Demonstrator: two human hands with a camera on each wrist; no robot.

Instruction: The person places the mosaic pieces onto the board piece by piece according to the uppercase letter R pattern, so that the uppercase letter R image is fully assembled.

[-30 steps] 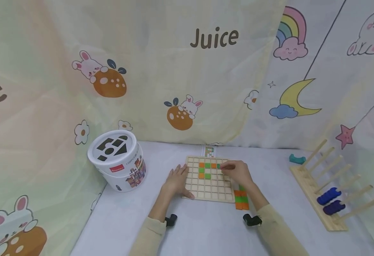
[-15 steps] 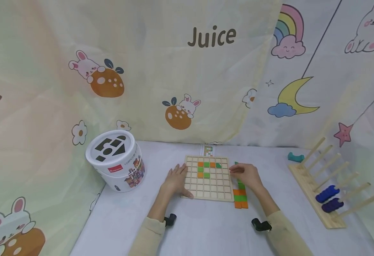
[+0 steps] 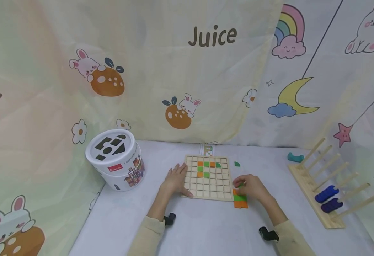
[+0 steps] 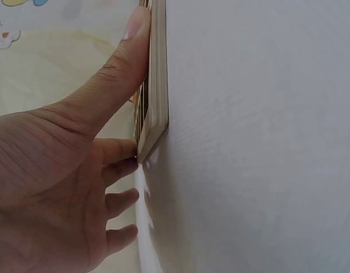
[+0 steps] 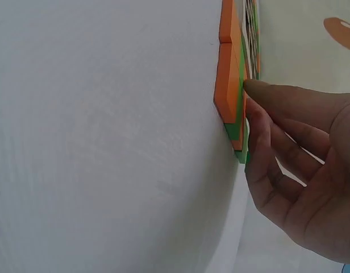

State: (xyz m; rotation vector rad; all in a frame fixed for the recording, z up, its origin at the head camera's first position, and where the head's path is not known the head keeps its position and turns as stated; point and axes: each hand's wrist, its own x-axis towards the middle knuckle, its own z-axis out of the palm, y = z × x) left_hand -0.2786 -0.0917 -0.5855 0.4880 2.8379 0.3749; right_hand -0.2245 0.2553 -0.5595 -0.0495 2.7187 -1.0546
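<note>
A wooden grid board [image 3: 206, 193] lies on the table, several orange and green square tiles [image 3: 206, 175] set in its upper cells. A dark green rounded piece [image 3: 218, 165] ends its top row. My left hand [image 3: 175, 181] rests on the board's left side, fingers spread, thumb [image 4: 115, 74] along the near edge. To the board's right, my right hand [image 3: 251, 186] has bent fingers over the far end of a group of orange and green tiles [image 3: 240, 203]. In the right wrist view its thumb and index fingertips meet the tiles [image 5: 226, 79]; I cannot tell whether they pinch one.
Another dark green rounded piece [image 3: 237, 164] lies beyond the right hand. A printed pattern card [image 3: 208, 150] is behind the board. At left stands a white bucket [image 3: 116, 163] with shaped holes in its lid. A wooden peg rack [image 3: 318, 199] stands at right, a teal piece [image 3: 295, 157] near it.
My right hand has left the board's upper right cells and moved right and nearer, down to the loose tiles. This uncovers both dark green rounded pieces. The left hand stays put.
</note>
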